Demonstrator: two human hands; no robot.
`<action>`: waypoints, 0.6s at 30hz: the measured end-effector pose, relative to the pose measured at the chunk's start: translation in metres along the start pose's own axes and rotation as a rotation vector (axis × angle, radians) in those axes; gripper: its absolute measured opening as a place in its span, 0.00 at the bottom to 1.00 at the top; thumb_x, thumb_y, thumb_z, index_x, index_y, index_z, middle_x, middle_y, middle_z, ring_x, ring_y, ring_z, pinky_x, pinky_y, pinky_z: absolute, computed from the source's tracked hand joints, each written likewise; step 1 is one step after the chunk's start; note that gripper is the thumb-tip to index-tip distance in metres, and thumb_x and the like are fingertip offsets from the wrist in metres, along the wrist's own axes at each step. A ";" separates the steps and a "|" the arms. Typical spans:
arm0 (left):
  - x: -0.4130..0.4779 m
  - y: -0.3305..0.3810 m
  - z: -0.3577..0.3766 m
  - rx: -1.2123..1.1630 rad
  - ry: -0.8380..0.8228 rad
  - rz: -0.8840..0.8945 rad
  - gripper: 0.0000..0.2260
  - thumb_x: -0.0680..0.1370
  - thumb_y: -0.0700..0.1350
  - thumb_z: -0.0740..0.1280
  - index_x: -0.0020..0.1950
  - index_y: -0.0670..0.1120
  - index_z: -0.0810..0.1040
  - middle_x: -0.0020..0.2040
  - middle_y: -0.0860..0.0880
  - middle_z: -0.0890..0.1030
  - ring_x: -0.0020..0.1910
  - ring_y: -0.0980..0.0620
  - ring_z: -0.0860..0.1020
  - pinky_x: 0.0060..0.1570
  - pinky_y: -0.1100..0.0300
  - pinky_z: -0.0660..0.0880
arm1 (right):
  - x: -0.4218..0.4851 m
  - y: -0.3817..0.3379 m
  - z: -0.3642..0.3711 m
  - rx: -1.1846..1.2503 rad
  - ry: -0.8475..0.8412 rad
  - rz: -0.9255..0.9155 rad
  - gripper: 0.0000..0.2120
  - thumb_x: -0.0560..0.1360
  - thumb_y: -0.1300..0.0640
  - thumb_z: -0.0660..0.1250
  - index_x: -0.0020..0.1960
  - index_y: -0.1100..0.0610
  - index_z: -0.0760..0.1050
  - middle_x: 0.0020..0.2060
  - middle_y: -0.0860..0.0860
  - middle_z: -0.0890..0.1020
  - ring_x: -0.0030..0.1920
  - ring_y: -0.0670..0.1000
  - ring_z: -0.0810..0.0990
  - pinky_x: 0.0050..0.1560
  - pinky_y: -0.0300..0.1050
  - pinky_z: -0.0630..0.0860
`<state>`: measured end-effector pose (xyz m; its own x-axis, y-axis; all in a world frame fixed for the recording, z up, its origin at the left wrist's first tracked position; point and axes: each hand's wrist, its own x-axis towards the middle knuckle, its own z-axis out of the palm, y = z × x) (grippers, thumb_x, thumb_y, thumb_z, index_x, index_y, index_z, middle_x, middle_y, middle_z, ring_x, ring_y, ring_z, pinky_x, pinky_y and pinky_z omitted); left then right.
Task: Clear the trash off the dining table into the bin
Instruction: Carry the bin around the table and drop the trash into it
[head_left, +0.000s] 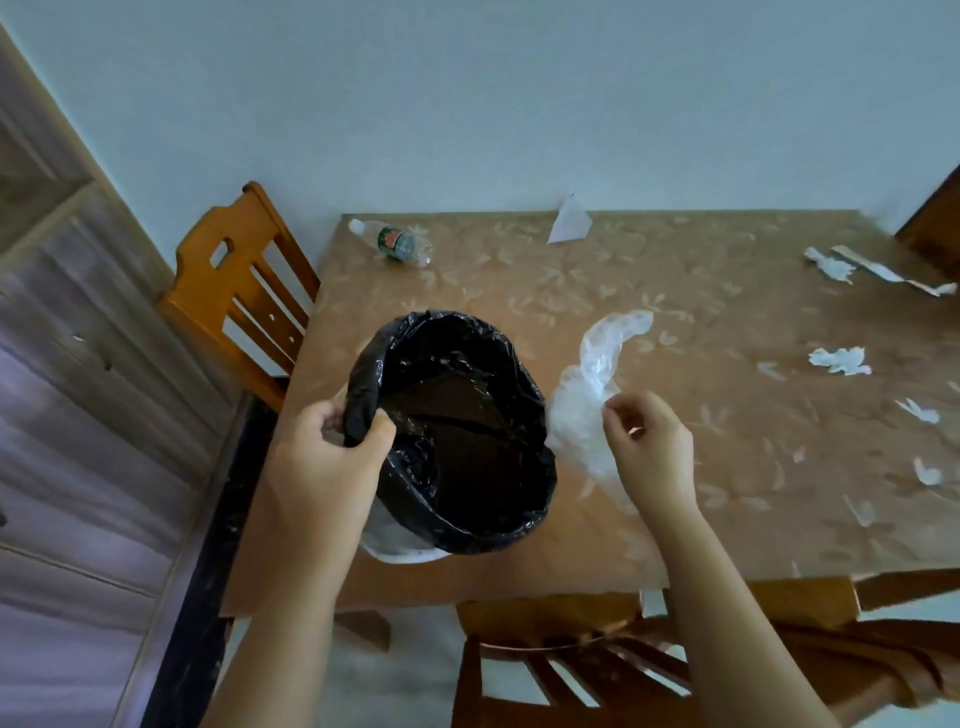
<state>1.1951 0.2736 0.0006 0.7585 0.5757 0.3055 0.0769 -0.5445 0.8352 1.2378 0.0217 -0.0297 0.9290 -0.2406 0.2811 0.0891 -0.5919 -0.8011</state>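
A white bin lined with a black bag (457, 431) is held over the table's near left part. My left hand (332, 457) grips its left rim. A crumpled clear plastic bag (592, 395) lies on the table just right of the bin, and my right hand (649, 441) pinches its near edge with fingers curled. An empty plastic bottle (395, 241) with a green label lies at the far left corner. Torn white paper scraps (839, 359) and a folded white sheet (569, 221) are scattered over the far and right side.
The brown patterned table (675, 291) stands against a pale wall. One wooden chair (239, 291) is at the left end, another (597, 670) at the near edge below my arms. A strip of torn wrapper (878, 270) lies far right. A wooden cabinet (62, 364) fills the left.
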 end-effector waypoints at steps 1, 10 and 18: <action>0.000 -0.002 -0.003 -0.006 0.000 0.006 0.07 0.68 0.47 0.72 0.43 0.49 0.77 0.33 0.56 0.76 0.33 0.59 0.75 0.31 0.64 0.69 | 0.000 -0.012 -0.001 0.026 0.013 -0.028 0.08 0.71 0.64 0.64 0.38 0.52 0.74 0.35 0.47 0.78 0.36 0.41 0.75 0.36 0.25 0.70; 0.004 -0.011 -0.038 -0.078 0.015 -0.045 0.07 0.68 0.47 0.72 0.43 0.51 0.76 0.37 0.56 0.78 0.37 0.60 0.76 0.33 0.67 0.68 | -0.022 -0.096 0.038 0.155 -0.216 -0.161 0.08 0.71 0.64 0.65 0.38 0.51 0.75 0.34 0.43 0.78 0.35 0.37 0.75 0.37 0.24 0.68; 0.009 -0.032 -0.101 -0.113 0.149 -0.127 0.06 0.68 0.46 0.72 0.42 0.51 0.77 0.35 0.59 0.78 0.34 0.63 0.76 0.33 0.69 0.68 | -0.054 -0.137 0.086 -0.023 -0.505 -0.353 0.10 0.73 0.59 0.64 0.54 0.54 0.76 0.50 0.49 0.79 0.47 0.43 0.74 0.44 0.24 0.66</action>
<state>1.1345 0.3576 0.0227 0.6429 0.7235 0.2515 0.0863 -0.3947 0.9148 1.2065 0.1822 0.0196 0.9007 0.3633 0.2381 0.4198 -0.5872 -0.6921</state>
